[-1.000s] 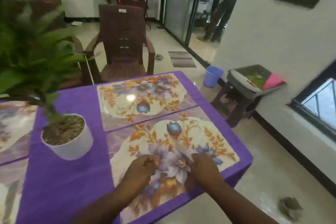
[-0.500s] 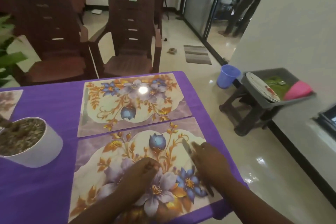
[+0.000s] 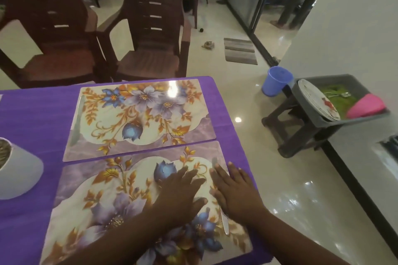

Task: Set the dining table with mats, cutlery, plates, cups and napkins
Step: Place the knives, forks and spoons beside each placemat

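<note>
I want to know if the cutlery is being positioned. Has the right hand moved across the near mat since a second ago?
Yes. The right hand has slid from the near mat's middle flowers to its right edge, lying flat over the knife.

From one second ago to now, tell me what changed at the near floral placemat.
Both hands worked to the mat's right side. The right hand, which gripped the steel table knife, has let it go and lies flat over it along the near floral placemat's right edge. The left hand, curled before, now presses flat on the mat. The far floral placemat and purple tablecloth stayed put.
</note>
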